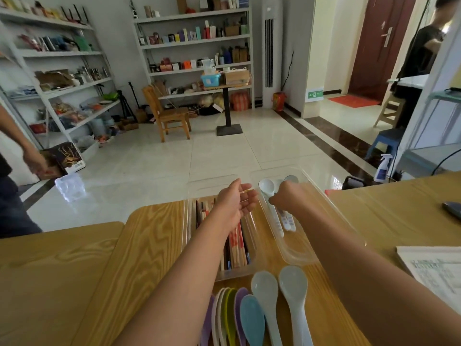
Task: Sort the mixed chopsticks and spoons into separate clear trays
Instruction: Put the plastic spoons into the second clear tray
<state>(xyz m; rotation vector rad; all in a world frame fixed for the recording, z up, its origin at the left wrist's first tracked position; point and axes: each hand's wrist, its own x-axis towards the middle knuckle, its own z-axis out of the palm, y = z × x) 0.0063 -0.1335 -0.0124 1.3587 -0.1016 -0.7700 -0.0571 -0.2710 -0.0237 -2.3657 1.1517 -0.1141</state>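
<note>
On your wooden table (74, 270), your left hand (237, 204) hangs open above the chopsticks tray (185, 221), and your right hand (287, 198) pinches a white spoon (266, 186) lying in the other tray (324, 216).

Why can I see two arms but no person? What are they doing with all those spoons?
The camera sits on a person's head and looks down, so you see only their own arms. There is just this one picture. In front of them is a wooden table with two clear trays. The left tray holds chopsticks. The left hand is open above it and holds nothing. The right hand reaches into the right tray and seems to pinch a white spoon there. More spoons, white, blue and other colours, lie on the table close to the person, not yet sorted.
</note>
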